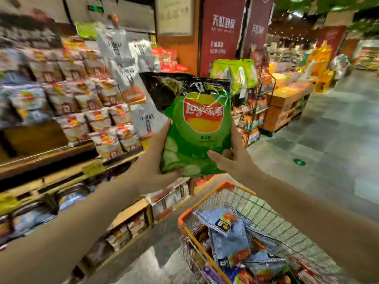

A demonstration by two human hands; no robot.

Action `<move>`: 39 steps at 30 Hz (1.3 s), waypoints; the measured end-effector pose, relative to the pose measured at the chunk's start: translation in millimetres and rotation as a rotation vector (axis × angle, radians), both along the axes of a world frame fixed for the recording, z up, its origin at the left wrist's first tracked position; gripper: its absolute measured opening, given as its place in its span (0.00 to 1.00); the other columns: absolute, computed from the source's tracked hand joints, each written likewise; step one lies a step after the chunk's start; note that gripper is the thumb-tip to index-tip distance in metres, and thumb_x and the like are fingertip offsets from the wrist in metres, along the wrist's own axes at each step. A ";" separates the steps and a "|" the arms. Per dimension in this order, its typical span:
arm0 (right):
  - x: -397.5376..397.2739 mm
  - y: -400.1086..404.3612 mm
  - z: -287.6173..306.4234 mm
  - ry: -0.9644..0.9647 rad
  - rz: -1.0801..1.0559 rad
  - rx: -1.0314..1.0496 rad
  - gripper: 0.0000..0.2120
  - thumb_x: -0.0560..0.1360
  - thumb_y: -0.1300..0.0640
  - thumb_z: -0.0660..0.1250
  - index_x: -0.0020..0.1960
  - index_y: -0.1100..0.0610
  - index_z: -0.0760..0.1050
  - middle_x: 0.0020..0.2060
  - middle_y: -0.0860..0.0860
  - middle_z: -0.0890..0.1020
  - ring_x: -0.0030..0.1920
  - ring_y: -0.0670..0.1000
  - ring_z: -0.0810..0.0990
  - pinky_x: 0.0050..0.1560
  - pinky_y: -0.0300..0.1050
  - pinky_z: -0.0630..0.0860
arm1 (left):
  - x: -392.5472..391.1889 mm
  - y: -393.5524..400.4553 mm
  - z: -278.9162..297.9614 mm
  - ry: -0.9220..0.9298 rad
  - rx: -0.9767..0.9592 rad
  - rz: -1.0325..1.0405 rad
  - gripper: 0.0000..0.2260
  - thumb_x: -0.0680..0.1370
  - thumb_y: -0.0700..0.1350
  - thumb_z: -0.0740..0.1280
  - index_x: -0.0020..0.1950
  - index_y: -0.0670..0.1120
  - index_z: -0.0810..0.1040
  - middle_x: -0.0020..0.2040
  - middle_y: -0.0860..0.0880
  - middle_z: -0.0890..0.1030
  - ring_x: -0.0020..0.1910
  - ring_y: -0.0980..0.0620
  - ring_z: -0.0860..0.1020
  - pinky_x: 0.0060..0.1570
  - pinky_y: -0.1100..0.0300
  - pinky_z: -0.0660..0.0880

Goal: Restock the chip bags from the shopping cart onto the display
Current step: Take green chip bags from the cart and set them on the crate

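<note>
A supermarket aisle with a grey tiled floor (338,140) runs off to the right, and dark red banners (222,31) with white writing hang at the back. On the left stands the display (67,160), wooden shelves packed with rows of chip bags in white and red; much of it is blurred, so the prints cannot be read. Tall white bags (121,64) hang or stand at its far end. Farther back on the right is a wooden stand (287,103) heaped with yellow goods, and a wire rack (254,111) with small items beside it.

In the middle of the head view both hands hold up a green chip bag (196,136), upright, its front toward the camera, with a red and yellow logo. A black bag (164,89) sits directly behind it, showing above and to the left. The left hand (158,158) grips the green bag's left edge and lower corner, fingers wrapped behind and the thumb along the side. The right hand (233,158) holds the bag's right lower edge, thumb pressed across the front.

Below, at the lower right, is the shopping cart (207,195), orange-rimmed with a wire basket, just beside the display's low shelves. Inside lie several blue chip bags (229,238), with more bags in other colours beneath them.
</note>
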State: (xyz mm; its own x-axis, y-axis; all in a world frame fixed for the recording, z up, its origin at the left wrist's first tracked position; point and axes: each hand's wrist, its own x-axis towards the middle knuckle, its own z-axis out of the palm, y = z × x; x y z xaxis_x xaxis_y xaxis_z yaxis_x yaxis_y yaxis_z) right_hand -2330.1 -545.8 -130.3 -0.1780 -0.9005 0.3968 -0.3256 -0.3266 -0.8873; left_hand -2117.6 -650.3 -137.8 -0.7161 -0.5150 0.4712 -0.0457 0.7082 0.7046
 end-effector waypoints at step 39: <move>697.5 -338.9 47.0 0.014 0.681 -0.174 0.42 0.65 0.50 0.69 0.67 0.31 0.46 0.60 0.28 0.69 0.59 0.30 0.71 0.55 0.27 0.72 | 714.9 -164.1 56.5 -0.228 -0.291 0.902 0.48 0.66 0.65 0.68 0.64 0.75 0.29 0.76 0.51 0.56 0.70 0.54 0.65 0.66 0.63 0.67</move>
State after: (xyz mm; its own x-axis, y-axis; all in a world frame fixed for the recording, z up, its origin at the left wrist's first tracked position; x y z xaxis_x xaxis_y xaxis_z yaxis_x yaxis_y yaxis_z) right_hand -1632.6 -884.7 -83.4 0.4093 -0.7332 0.5431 -0.0090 -0.5984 -0.8011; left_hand -1402.8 -814.4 -81.3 -0.1992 -0.8003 0.5656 -0.7699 0.4849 0.4150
